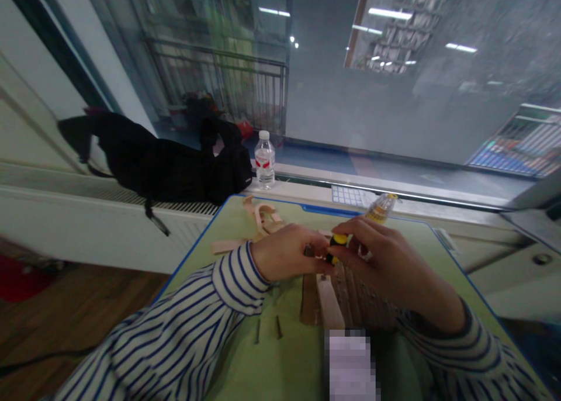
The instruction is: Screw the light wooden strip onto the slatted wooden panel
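Observation:
Over the middle of the table, the fingers of my right hand (372, 249) pinch a short yellow-and-black screwdriver (339, 240) by its handle; its tip is hidden. My left hand (291, 252) reaches in from the left with its thumb and fingers closed right beside the handle. What lies between those fingertips is hidden. Under both hands are a pale wooden strip (329, 304) and a brown ridged block (363, 298). Two screws, one silvery (258, 331) and one brownish (279, 327), lie on the tabletop near my left sleeve.
Pale wooden parts (265, 218) lie on the green, blue-edged table (236, 360) beyond my left hand. A clear container with yellow contents (382, 207) is behind my right hand. On the windowsill stand a water bottle (265, 161) and a black bag (170, 164).

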Demonstrator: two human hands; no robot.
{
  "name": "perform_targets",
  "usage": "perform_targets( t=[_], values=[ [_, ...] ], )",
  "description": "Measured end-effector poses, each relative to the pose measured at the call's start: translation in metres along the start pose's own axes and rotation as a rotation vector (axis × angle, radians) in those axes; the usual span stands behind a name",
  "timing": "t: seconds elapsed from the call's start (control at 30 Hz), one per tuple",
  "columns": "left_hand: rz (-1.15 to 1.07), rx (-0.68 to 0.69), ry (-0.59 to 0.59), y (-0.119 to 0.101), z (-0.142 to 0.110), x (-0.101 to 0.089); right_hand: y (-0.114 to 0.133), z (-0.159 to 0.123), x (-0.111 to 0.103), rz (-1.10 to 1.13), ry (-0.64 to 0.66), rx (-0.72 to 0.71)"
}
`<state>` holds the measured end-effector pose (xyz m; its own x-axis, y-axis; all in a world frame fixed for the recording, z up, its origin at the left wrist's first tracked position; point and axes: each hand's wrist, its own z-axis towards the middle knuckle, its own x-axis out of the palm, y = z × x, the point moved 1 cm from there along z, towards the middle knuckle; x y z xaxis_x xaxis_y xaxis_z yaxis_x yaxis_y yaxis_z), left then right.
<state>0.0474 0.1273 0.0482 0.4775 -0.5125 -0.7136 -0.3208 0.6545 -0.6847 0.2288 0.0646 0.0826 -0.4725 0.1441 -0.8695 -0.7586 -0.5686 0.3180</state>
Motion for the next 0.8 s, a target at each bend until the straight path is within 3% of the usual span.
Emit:
perform_targets(
  t=[0.33,0.5,0.8],
  values=[
    [-0.047,-0.001,0.020,0.0047,0.0007,0.0009,0.0049,-0.0008,-0.0036,0.002,-0.016,-0.042],
    [-0.074,0.032,0.053,0.0055,0.0010,0.0011,0.0041,-0.0020,-0.0028,0.080,0.034,-0.110],
    [-0.062,0.048,0.106,0.0053,0.0011,0.0010,0.0014,-0.0001,-0.0004,0.061,0.040,-0.043]
  ],
)
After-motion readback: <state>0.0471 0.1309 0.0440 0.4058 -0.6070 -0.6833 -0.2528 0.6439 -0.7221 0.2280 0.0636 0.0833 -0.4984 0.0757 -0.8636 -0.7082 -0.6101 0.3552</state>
